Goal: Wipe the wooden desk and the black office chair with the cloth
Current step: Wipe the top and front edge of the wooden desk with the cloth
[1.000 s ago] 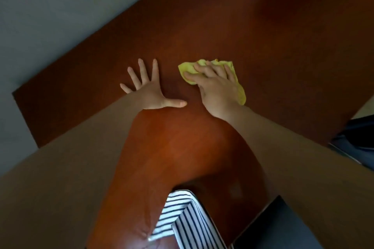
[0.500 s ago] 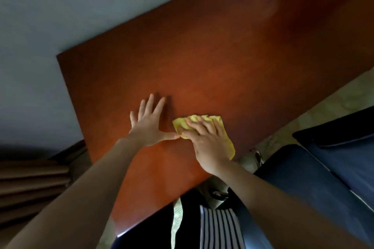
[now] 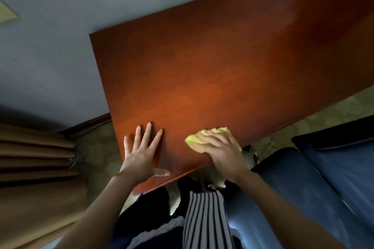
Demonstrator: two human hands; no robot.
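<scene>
The person leans over a glossy reddish-brown wooden table [image 3: 222, 66] set against a pale grey wall [image 3: 60, 26]. Their right hand [image 3: 222, 151] lies palm-down on a crumpled yellow cloth [image 3: 195, 140]. Its grip is loose, the fingers laid over the fabric and pressing it rather than clutching. The cloth sits on the tabletop right at the near edge. The left hand [image 3: 141, 153] rests flat by the near left corner, fingers splayed wide and holding nothing, a little apart from the cloth. A dark padded office chair [image 3: 303, 188] stands just right of the person, and tan pleated curtains [image 3: 30, 157] hang to the left.
</scene>
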